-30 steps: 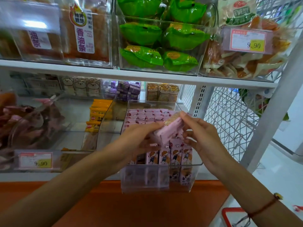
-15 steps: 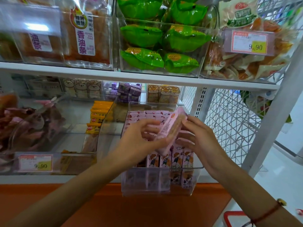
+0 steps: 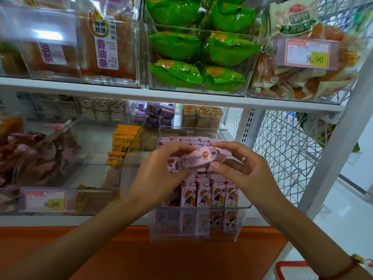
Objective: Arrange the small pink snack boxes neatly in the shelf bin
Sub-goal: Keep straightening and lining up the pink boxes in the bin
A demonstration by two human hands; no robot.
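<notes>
Both hands hold one pink snack box (image 3: 198, 159) crosswise above the clear shelf bin (image 3: 198, 225), which stands at the front edge of the lower shelf (image 3: 60, 220). The left hand (image 3: 161, 176) pinches the box's left end between thumb and curled fingers, and the right hand (image 3: 245, 174) pinches the right end the same way, thumb below and fingers over the top. The box hangs over the middle of the bin, just above a front row of pink boxes (image 3: 210, 191) that stand upright with their cartoon faces forward; more pink boxes (image 3: 187, 139) lie packed in rows further back. The step in hand seems to be turning this box to match the others and setting it into the row. To do that well, the person would likely rotate it until its printed face points forward and its long side stands vertical, then lower it straight into a gap rather than at a slant, so the neighbours do not tip. A light grip at the ends suits the thin wrapper, which looks easy to crumple. Whether a free slot lies directly beneath cannot be told, since the hands cover it.
</notes>
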